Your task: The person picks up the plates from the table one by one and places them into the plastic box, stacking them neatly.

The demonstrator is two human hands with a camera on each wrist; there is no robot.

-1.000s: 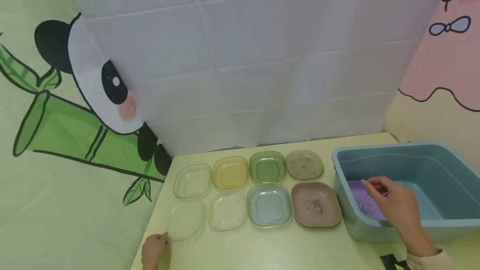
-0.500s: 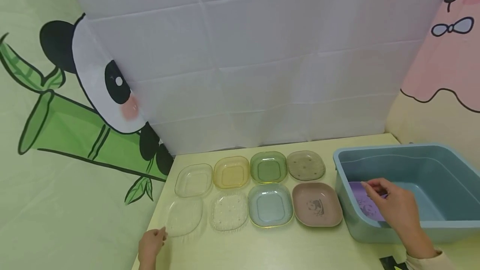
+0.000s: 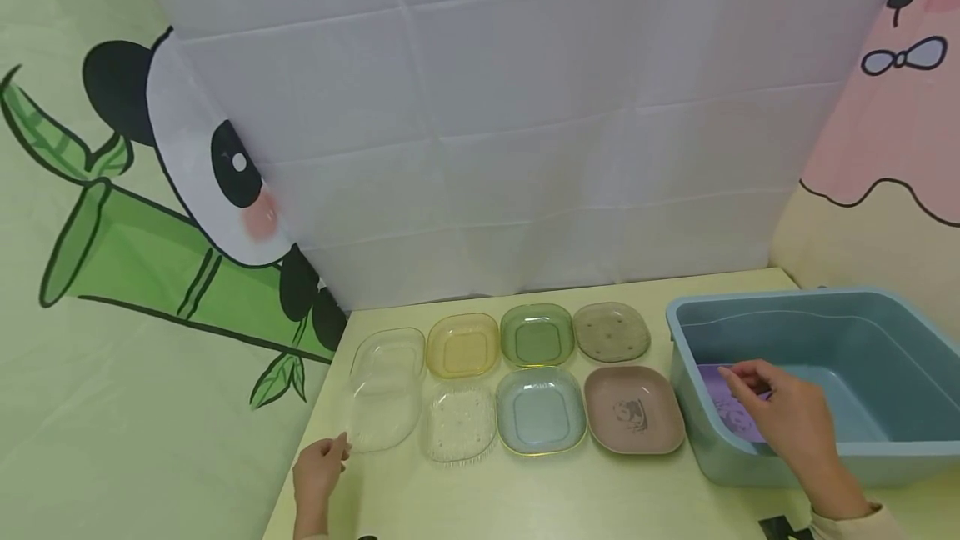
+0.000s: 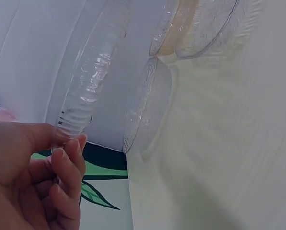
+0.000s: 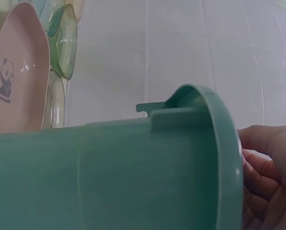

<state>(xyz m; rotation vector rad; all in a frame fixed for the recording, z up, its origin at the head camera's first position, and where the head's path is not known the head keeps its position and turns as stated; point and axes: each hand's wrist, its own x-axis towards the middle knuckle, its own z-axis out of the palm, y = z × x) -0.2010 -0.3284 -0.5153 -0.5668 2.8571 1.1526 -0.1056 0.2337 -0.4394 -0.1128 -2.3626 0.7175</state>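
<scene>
Cream sleeve (image 3: 858, 526) on right forearm (image 3: 831, 482), plain-edged; bare fingers (image 5: 260, 184).

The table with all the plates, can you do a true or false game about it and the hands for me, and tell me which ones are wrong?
1. The left hand pinches the edge of a clear, ridged, see-through plate. True.

2. The pink, square plate with rounded corners has a cat on it. False: the pink plate shows a panda.

3. In the back row, the see-through green squarish plate is next to the see-through yellow squarish plate. True.

4. The blue-green rectangular tub stands at the left end of the table. False: the tub is at the right end.

5. The right hand is at the yellow plate. False: it is at the tub, where a flat purple thing shows inside.
</scene>
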